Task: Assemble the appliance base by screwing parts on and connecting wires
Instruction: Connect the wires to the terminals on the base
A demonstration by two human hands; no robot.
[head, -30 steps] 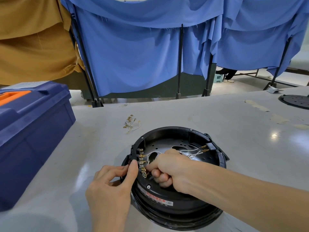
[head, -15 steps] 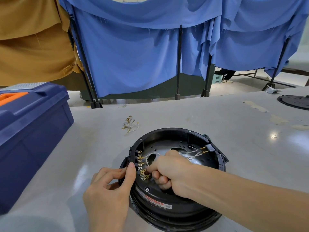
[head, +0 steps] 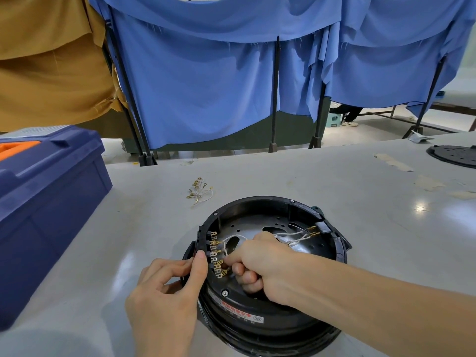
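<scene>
Wire (head: 233, 239) in base (head: 257, 202), between right fingertips (head: 230, 258)

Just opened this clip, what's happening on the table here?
A person is wiring a black appliance base on the table. The left hand grips its rim, thumb against the terminal strip of brass tabs. The right hand, fingers curled inside the base, pinches a white wire at those tabs. Other wires run to the far side. Loose connectors and a blue toolbox sit nearby.

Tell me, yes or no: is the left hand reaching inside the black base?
No, the left hand grips the rim of the black base from outside; only the right hand reaches inside, pinching a white wire.
</scene>
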